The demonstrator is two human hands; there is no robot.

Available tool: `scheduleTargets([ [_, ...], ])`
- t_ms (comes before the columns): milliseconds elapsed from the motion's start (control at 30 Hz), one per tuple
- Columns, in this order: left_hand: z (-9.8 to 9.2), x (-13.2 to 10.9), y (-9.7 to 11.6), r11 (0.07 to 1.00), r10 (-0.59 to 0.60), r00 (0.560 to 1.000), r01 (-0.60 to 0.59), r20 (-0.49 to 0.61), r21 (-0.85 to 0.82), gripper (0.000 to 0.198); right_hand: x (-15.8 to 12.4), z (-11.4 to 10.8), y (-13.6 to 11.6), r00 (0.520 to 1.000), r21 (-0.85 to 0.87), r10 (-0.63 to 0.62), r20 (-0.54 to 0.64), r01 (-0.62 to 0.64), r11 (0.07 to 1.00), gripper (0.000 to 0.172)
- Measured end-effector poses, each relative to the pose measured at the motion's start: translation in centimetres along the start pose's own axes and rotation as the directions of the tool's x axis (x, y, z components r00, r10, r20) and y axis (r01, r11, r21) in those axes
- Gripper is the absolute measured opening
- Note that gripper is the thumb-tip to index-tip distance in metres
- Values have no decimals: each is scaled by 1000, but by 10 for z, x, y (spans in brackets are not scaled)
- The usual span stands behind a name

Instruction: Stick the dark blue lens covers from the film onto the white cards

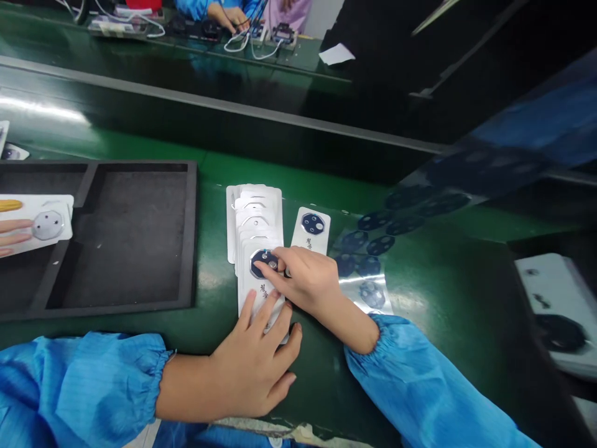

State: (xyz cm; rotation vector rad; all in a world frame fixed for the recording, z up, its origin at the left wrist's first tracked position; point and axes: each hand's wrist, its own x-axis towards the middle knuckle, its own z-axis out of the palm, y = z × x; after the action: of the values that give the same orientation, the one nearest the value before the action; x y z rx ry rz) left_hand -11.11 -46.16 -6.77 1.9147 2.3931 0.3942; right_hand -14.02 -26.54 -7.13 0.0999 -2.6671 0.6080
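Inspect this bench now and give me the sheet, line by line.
Surface: glossy green mat.
Job's things: white card with a dark lens piece; stack of white cards behind it; separate card.
Clutter: clear film with dark printed shapes; black foam tray.
Hands: right hand on the lens piece; left hand against the card's lower edge.
Cables: white cables on the far bench.
Surroundings: co-worker's hand holding a card over the tray.

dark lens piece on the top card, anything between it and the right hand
Nothing visible stands in the way: the fingertips of the right hand rest directly on the dark lens piece on the top card.
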Motion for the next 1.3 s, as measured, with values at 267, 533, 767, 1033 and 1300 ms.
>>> scheduleTargets([
  [267,2,-1,1,999,-1,1000,1,-5,40,59,0,-1,-3,966,-19,233,109,-232,972,64],
  [533,4,-2,0,999,3,1000,-3,-5,47,60,-8,-3,3,968,325,242,59,-248,913,39],
  [767,5,-3,2,996,47,999,-45,-24,74,60,-11,-9,16,978,240,190,-91,-163,957,31],
  [1033,6,-4,9,997,-41,995,46,-96,59,86,-2,-22,32,944,393,252,-215,-153,907,35],
  [1300,7,-8,8,969,-116,990,131,-81,211,71,14,-37,85,773,418,547,-321,-403,815,39],
])
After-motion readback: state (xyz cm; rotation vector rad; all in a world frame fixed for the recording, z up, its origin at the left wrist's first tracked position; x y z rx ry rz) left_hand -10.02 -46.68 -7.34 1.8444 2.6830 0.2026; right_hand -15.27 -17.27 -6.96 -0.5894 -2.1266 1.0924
